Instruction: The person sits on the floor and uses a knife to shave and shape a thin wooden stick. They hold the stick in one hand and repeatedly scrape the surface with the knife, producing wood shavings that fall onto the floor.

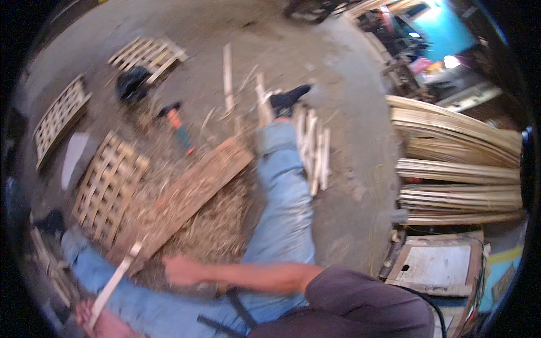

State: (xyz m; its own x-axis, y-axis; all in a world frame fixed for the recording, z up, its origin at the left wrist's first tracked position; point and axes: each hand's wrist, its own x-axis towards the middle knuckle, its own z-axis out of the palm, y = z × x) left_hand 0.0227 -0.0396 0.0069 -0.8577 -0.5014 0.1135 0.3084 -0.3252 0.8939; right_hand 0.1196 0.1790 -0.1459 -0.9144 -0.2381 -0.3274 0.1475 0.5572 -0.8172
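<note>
My left hand (93, 318) is at the lower left, closed round the near end of a pale wooden strip (115, 280). The strip slants up and away from it, its far end over the near end of a long brown plank (194, 188). Beside the plank, close to my left leg, is my right hand (183, 270). It is blurred and looks closed; what it holds, if anything, I cannot make out. Under and around the plank lies a heap of wood shavings (217, 225), between my outstretched legs.
Beyond the plank lies an orange and green hammer-like tool (179, 129). Woven slat panels (111, 188) and a black bundle (132, 84) lie at the left. Loose strips (313, 149) lie beside my right foot. Bundled strips (459, 169) and a framed white board (437, 265) are at the right.
</note>
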